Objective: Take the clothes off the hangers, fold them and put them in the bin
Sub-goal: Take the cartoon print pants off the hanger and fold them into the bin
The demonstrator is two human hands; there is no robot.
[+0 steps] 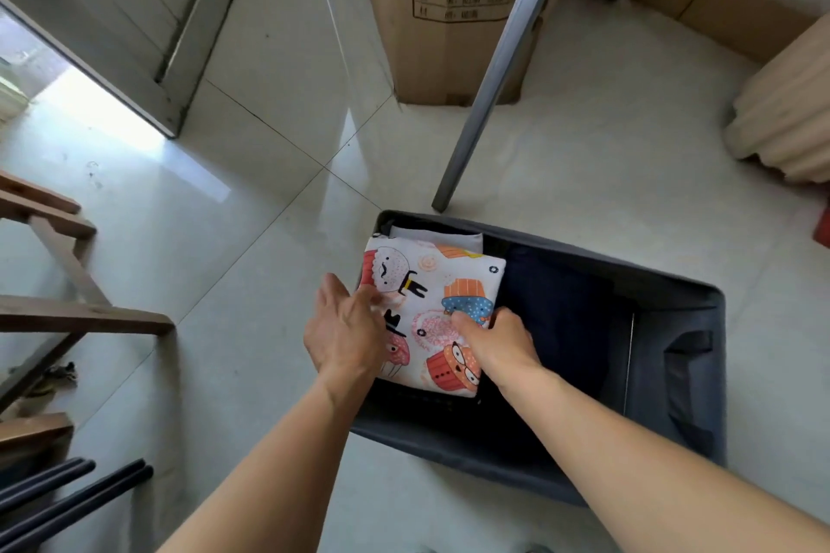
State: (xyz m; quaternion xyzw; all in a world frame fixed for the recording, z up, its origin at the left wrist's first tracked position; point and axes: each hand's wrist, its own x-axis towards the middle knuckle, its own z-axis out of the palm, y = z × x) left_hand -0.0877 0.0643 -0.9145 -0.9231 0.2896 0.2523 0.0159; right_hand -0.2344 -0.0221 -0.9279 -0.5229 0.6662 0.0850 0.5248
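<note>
Beside the grey bin (673, 296), a metal pole (494, 72) and cardboard box (431, 36) stand on pale floor tiles (224, 260). Inside it, the left hand (346, 328) and right hand (498, 339) pinch the folded cupcake-print garment (431, 305), dark clothes (557, 310) alongside.

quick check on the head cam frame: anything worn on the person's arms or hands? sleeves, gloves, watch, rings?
Nothing worn shows. Both forearms enter from the bottom edge bare to the frame border, with no sleeve cuff in sight. The left hand and right hand have no gloves, and neither wrist carries a watch or band. No rings visible on the fingers that show; several fingertips are hidden, so those cannot be checked.
</note>
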